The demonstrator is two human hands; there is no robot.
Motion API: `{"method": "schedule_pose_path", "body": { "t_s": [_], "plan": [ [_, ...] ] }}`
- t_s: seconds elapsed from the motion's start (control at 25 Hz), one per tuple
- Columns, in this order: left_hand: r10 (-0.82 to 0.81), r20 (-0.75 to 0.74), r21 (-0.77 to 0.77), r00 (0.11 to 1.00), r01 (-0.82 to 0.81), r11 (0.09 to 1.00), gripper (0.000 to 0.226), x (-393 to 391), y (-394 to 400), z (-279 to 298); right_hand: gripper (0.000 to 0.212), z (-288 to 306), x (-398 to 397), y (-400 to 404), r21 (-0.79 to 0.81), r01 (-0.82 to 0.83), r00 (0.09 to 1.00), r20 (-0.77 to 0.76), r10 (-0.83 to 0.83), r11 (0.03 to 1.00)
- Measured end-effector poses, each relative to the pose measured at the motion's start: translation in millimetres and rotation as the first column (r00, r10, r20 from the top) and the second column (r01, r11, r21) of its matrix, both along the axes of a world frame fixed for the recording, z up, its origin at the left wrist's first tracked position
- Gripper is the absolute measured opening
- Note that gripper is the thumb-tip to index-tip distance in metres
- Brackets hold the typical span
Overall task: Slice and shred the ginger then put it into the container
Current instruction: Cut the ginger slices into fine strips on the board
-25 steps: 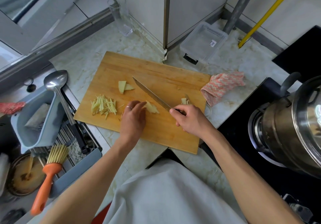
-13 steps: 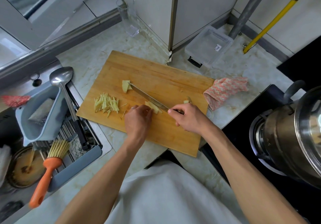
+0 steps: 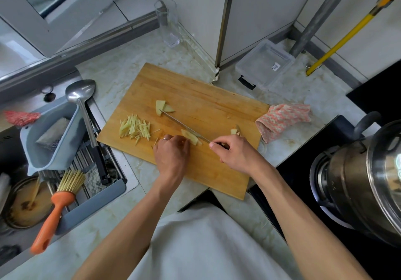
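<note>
The left hand (image 3: 171,151) presses curled fingers on the stacked ginger slices (image 3: 191,137) just ahead of its fingertips; the right hand (image 3: 234,152) grips the knife (image 3: 184,126), whose blade runs slantwise away from it across the slices, so the left hand is nearer.
</note>
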State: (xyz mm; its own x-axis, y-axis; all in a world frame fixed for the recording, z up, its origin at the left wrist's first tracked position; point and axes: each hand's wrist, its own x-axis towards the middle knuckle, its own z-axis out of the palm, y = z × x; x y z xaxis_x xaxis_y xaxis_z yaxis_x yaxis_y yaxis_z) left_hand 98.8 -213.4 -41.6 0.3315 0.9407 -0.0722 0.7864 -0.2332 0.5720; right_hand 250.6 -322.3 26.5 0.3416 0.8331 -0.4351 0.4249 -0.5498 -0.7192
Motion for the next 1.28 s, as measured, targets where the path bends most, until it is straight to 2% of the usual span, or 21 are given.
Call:
{"method": "schedule_pose_path", "body": {
  "t_s": [0.24, 0.36, 0.44, 0.52, 0.6, 0.68, 0.84, 1.0, 1.28],
  "plan": [
    [-0.065, -0.008, 0.037, 0.998, 0.065, 0.997, 0.021, -9, -3, -1, 0.032, -1, -1, -3, -0.004, -0.022, 1.0, 0.007, 0.022, 1.0],
    [-0.156, -0.008, 0.141, 0.988, 0.156, 0.978, 0.022, -15, -4, -5, 0.034, -2, -4, -4, 0.017, -0.034, 0.998, 0.056, 0.033, 0.999],
    [-0.354, -0.015, 0.291, 0.935, 0.343, 0.893, 0.024, -20, 0, -13, 0.037, -4, -11, -5, 0.053, -0.021, 0.997, 0.075, 0.017, 0.998],
    [-0.542, -0.096, 0.403, 0.835, 0.531, 0.746, 0.025, -25, 8, -21, 0.038, -6, -18, -8, 0.076, -0.019, 0.997, 0.082, 0.013, 0.997],
    [-0.627, -0.172, 0.434, 0.76, 0.63, 0.644, 0.027, -28, 16, -26, 0.033, -9, -24, -11, 0.075, -0.02, 0.995, 0.103, 0.012, 0.997],
    [-0.652, -0.198, 0.434, 0.732, 0.662, 0.611, 0.035, -30, 19, -28, 0.029, -11, -28, -14, 0.08, -0.015, 0.987, 0.159, 0.002, 0.997],
    [-0.65, -0.187, 0.416, 0.736, 0.659, 0.626, 0.036, -31, 14, -26, 0.048, -13, -34, -17, 0.077, -0.013, 0.974, 0.226, -0.005, 0.997],
    [-0.644, -0.15, 0.397, 0.751, 0.642, 0.656, 0.035, -32, 10, -27, 0.041, -12, -35, -18, 0.087, -0.04, 0.962, 0.272, 0.014, 0.995],
    [-0.632, -0.095, 0.391, 0.769, 0.612, 0.687, 0.034, -34, 9, -32, 0.043, -6, -41, -20, 0.021, -0.07, 0.944, 0.326, 0.06, 0.997]
  ]
}}
